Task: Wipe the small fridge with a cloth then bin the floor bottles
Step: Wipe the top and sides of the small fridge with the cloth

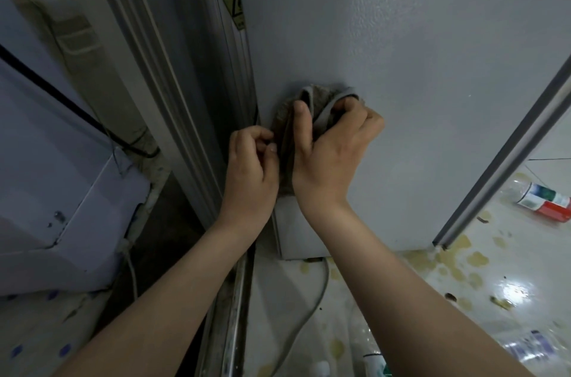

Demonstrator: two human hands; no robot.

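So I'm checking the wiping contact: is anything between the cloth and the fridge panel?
Nothing visible. The right hand presses the cloth straight against the grey fridge panel, and the left hand pinches the cloth's hanging edge beside it.

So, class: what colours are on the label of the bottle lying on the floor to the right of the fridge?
White, green and red bands on the bottle, seen in the head view.

Dim, bluish indoor light, soft sheen on the textured fridge side (417,36), bright glare patch on the wet floor (514,291), deep shadow at left, wide-angle bending at edges, soft blurred lower corners
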